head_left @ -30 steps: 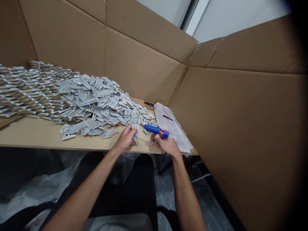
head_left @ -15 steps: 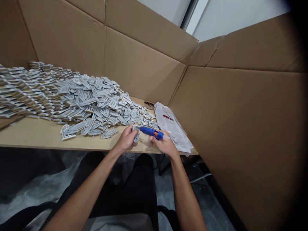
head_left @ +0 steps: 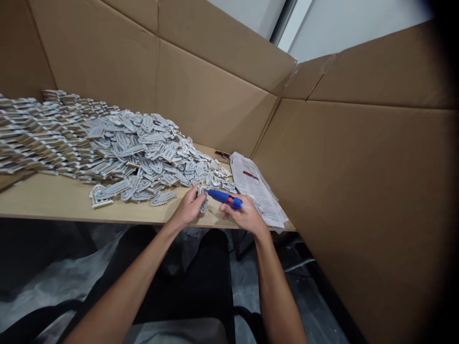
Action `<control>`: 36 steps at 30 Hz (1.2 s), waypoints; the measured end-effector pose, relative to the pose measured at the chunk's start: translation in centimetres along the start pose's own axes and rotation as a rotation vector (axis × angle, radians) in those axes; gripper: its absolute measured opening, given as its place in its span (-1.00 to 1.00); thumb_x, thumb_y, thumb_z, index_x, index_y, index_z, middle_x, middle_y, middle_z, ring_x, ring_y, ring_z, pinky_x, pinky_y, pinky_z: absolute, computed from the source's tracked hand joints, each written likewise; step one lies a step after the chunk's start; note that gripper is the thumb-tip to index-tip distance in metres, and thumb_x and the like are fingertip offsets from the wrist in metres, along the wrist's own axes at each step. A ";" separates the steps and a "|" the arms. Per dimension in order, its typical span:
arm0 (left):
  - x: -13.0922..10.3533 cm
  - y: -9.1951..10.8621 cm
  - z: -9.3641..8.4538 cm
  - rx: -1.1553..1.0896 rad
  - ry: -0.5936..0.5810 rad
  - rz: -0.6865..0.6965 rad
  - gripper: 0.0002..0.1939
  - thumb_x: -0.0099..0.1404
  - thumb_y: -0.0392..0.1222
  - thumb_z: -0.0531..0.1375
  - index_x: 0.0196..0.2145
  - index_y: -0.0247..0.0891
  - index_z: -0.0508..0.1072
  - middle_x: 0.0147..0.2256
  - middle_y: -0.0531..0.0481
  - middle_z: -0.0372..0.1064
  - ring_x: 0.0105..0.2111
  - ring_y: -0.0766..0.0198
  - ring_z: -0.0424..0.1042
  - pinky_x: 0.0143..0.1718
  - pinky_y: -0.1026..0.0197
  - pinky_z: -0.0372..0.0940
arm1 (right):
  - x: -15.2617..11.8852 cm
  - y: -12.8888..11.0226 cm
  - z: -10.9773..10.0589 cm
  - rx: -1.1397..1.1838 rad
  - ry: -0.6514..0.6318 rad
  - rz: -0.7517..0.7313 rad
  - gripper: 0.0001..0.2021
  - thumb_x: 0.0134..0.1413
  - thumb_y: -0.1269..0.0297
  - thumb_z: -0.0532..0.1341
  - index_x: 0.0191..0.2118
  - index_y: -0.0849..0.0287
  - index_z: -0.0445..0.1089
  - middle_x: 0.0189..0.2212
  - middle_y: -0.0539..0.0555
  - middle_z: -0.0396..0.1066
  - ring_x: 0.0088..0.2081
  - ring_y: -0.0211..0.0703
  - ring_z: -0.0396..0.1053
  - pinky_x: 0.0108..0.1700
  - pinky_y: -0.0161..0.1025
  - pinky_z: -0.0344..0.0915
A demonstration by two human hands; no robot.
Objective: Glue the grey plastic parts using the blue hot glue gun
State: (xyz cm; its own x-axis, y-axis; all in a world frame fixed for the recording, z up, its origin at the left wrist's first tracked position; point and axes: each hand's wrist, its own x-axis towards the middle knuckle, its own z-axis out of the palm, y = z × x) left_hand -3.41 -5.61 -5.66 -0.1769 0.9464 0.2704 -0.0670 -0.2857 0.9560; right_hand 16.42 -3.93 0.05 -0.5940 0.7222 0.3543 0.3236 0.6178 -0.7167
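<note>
1. Your left hand (head_left: 188, 208) pinches a gray piece (head_left: 203, 204), lower center of the frame.
2. Your right hand (head_left: 247, 215) grips the blue glue gun (head_left: 225, 198), nozzle at the piece; contact and glue unclear. Piece looks mid-work.
3. Left of frame: neat stacks (head_left: 46, 138), seemingly sorted. Loose heap (head_left: 147, 148) beside them, unstacked. Can't tell which pieces have been glued, so overall progress is uncertain.

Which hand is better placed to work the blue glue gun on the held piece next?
Probably the right hand: it holds the blue glue gun, pointed toward the gray piece, which the left hand holds.
</note>
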 end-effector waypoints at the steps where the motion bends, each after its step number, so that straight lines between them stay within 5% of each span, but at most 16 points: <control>1: 0.0 0.0 0.0 0.032 0.002 0.019 -0.87 0.24 -0.10 0.18 -0.32 -0.20 0.38 -0.48 0.13 0.25 -0.51 0.35 0.20 -0.49 0.34 0.15 | 0.0 -0.3 -0.1 -0.028 -0.009 -0.011 -0.72 0.23 0.01 0.27 -0.32 0.12 0.53 -0.49 -0.02 0.47 -0.51 -0.19 0.39 -0.41 -0.30 0.24; 8: -0.2 0.6 0.1 0.263 -0.017 0.190 -0.84 0.30 -0.11 0.17 -0.39 -0.20 0.33 -0.47 0.09 0.29 -0.42 0.26 0.26 -0.34 0.28 0.16 | -0.5 -2.1 0.0 -0.328 -0.004 -0.090 -0.67 0.21 -0.02 0.31 -0.44 0.11 0.38 -0.48 0.01 0.41 -0.45 -0.17 0.31 -0.38 -0.27 0.12; 13: -0.2 0.5 0.1 0.250 -0.016 0.181 -0.74 0.28 0.02 0.22 -0.39 -0.22 0.35 -0.44 0.06 0.31 -0.39 0.22 0.28 -0.33 0.26 0.21 | -0.6 -2.3 0.5 -0.423 0.053 -0.094 -0.69 0.23 -0.03 0.29 -0.37 0.09 0.36 -0.40 0.06 0.44 -0.40 -0.12 0.35 -0.34 -0.26 0.14; 17: -0.1 -0.1 0.0 0.093 -0.055 0.061 -0.67 0.22 0.10 0.29 -0.33 -0.23 0.40 -0.47 0.08 0.29 -0.46 0.28 0.27 -0.43 0.29 0.22 | -0.2 -2.1 0.9 -0.331 0.311 -0.123 -0.70 0.25 -0.03 0.26 -0.34 0.10 0.37 -0.36 0.09 0.45 -0.34 -0.07 0.38 -0.26 -0.23 0.24; 20: -0.3 0.1 0.0 -0.026 -0.178 -0.074 -0.65 0.20 0.11 0.30 -0.27 -0.25 0.45 -0.50 0.09 0.28 -0.56 0.34 0.22 -0.56 0.33 0.13 | 0.5 -0.9 1.3 -0.049 0.479 0.040 -0.60 0.26 -0.15 0.20 -0.33 0.11 0.41 -0.43 0.07 0.48 -0.38 -0.08 0.43 -0.26 -0.22 0.34; 24: -0.6 1.4 0.1 -0.013 -0.408 -0.083 -0.65 0.13 0.08 0.37 -0.32 -0.29 0.52 -0.51 0.04 0.32 -0.56 0.33 0.24 -0.57 0.32 0.13 | 1.8 1.3 2.1 0.438 0.348 0.217 -0.47 0.20 -0.29 0.16 -0.29 0.16 0.47 -0.29 0.16 0.58 -0.25 -0.05 0.57 -0.14 -0.20 0.46; 27: -0.6 2.3 0.2 0.079 -0.488 -0.043 -0.68 0.10 0.05 0.39 -0.42 -0.28 0.52 -0.56 0.06 0.27 -0.57 0.33 0.20 -0.58 0.32 0.10 | 2.2 1.8 2.3 0.713 0.232 0.176 -0.42 0.12 -0.36 0.18 -0.27 0.15 0.45 -0.19 0.19 0.58 -0.17 -0.04 0.59 -0.15 -0.21 0.49; 29: -0.5 2.5 0.3 0.109 -0.545 -0.043 -0.70 0.14 0.04 0.37 -0.43 -0.28 0.52 -0.56 0.07 0.25 -0.57 0.35 0.17 -0.57 0.33 0.07 | 2.0 1.4 2.0 0.796 0.222 0.114 -0.41 0.07 -0.42 0.17 -0.30 0.12 0.37 -0.23 0.14 0.57 -0.28 -0.09 0.59 -0.33 -0.26 0.49; 32: -0.4 2.4 0.3 0.115 -0.590 -0.055 -0.70 0.19 0.05 0.33 -0.40 -0.28 0.53 -0.54 0.06 0.24 -0.57 0.36 0.14 -0.57 0.33 0.04 | 1.1 0.6 0.7 0.708 0.162 0.119 -0.38 0.10 -0.46 0.08 -0.35 0.10 0.31 -0.39 0.05 0.52 -0.59 -0.24 0.45 -0.62 -0.34 0.27; 36: -0.4 2.2 0.2 0.120 -0.619 -0.103 -0.67 0.22 0.08 0.31 -0.42 -0.27 0.47 -0.58 0.12 0.13 -0.61 0.40 0.06 -0.61 0.33 -0.06 | 0.4 0.5 -0.4 0.321 0.129 0.189 -0.45 0.15 -0.35 0.16 -0.38 0.12 0.35 -0.59 -0.03 0.41 -0.62 -0.21 0.41 -0.56 -0.31 0.29</control>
State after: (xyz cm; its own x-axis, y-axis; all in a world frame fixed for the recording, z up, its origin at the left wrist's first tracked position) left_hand -3.30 -6.58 -3.70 0.4266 0.8906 0.1578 0.0635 -0.2036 0.9770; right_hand 16.64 -3.19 0.04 -0.4424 0.8594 0.2562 0.1597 0.3566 -0.9205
